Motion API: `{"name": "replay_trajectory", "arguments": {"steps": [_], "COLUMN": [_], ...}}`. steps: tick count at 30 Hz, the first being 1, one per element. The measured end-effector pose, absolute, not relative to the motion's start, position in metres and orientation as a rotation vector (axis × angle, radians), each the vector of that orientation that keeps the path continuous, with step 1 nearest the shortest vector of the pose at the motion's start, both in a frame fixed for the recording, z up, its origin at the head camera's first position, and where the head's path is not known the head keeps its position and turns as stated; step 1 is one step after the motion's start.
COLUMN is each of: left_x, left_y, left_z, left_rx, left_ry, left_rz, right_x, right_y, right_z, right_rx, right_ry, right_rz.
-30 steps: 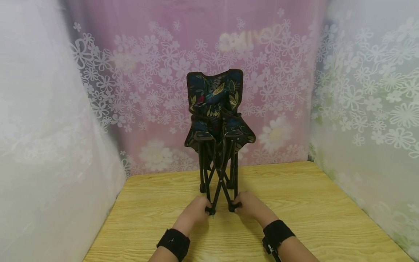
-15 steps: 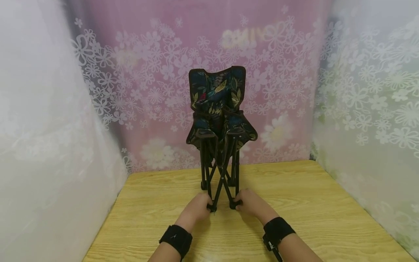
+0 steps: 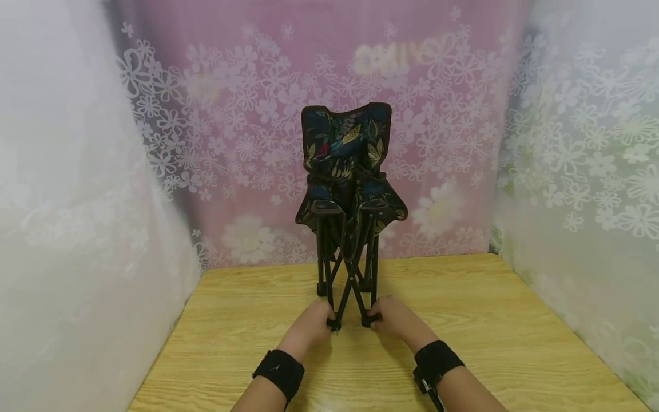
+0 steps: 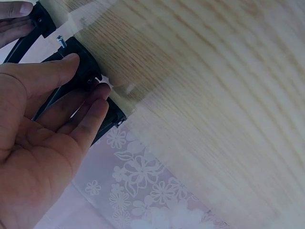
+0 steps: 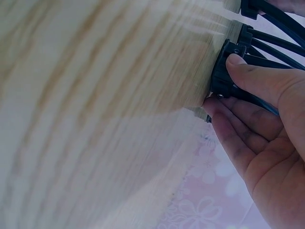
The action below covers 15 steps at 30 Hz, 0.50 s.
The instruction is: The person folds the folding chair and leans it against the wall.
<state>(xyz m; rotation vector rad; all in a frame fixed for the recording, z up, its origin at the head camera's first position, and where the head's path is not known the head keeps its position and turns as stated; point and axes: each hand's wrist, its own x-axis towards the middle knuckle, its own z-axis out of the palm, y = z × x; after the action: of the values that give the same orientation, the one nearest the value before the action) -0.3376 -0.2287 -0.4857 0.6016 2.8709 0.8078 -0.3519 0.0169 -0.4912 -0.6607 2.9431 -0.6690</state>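
A folding chair (image 3: 347,166) with dark leaf-print fabric and crossed black legs stands upright, partly folded, on the wooden table. My left hand (image 3: 310,327) grips its front left foot (image 4: 82,62), thumb on one side and fingers on the other in the left wrist view. A small screw (image 4: 61,41) sticks out of that foot. On the other side, my right hand (image 3: 393,320) pinches the front right foot (image 5: 221,71) between thumb and fingers. The two front feet stand a little apart, and both rear feet rest behind them.
The wood-grain table (image 3: 247,297) reaches back to a pink flowered curtain (image 3: 231,143). Pale translucent sheets hang at the left (image 3: 92,200) and right (image 3: 576,171). Each wrist wears a black band (image 3: 280,375).
The whole view has shifted slightly, so the chair appears a little higher and further right. Both hands keep their hold on the front feet.
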Motion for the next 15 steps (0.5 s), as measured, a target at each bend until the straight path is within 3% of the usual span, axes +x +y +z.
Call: {"name": "replay_trajectory", "arguments": {"steps": [15], "left_x": [-0.3417], "left_y": [-0.23], "left_z": [-0.4871], "left_rx": [0.638], "left_ry": [2.911], "left_rz": [0.778], "right_x": [-0.3515], "right_y": [0.0151], "right_z": [-0.4919], "right_rx": [-0.623], "right_ry": [2.951], "right_rz": [-0.685]}}
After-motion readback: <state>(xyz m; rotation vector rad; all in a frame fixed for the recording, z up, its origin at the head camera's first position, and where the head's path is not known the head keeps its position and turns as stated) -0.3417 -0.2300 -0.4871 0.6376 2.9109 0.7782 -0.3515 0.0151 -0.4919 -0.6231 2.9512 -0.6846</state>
